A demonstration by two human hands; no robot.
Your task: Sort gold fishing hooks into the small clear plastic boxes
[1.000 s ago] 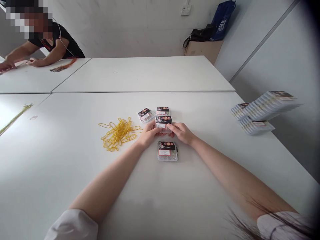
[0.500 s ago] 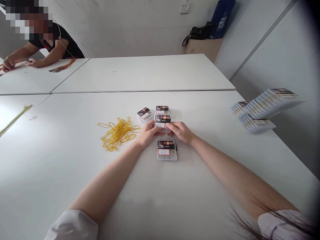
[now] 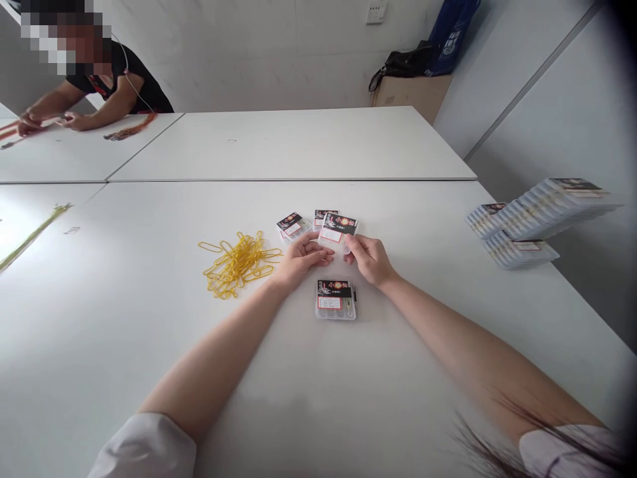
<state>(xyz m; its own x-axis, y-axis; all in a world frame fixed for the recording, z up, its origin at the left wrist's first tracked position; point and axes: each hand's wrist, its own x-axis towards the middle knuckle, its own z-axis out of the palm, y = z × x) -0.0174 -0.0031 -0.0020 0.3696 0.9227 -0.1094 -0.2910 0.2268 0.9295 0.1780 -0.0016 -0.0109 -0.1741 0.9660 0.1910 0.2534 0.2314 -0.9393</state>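
Observation:
My right hand [image 3: 369, 257] pinches a small clear plastic box with a black and red label [image 3: 336, 230], lifted and tilted above the white table [image 3: 298, 372]. My left hand [image 3: 300, 259] rests just left of it, fingers curled toward the box and touching its lower edge. A second labelled box [image 3: 336, 300] lies flat on the table just below both hands. Two more boxes [image 3: 292, 226] lie behind the held one, the right one mostly hidden by it.
A pile of yellow rubber bands [image 3: 237, 262] lies left of my hands. Stacks of the same boxes [image 3: 532, 219] sit at the table's right edge. Another person [image 3: 94, 79] leans over the far left table. A cardboard box with bags [image 3: 411, 89] stands by the wall.
The held box has been raised and tilted to the right by my right hand. My left hand has loosened from it and now sits lower beside it.

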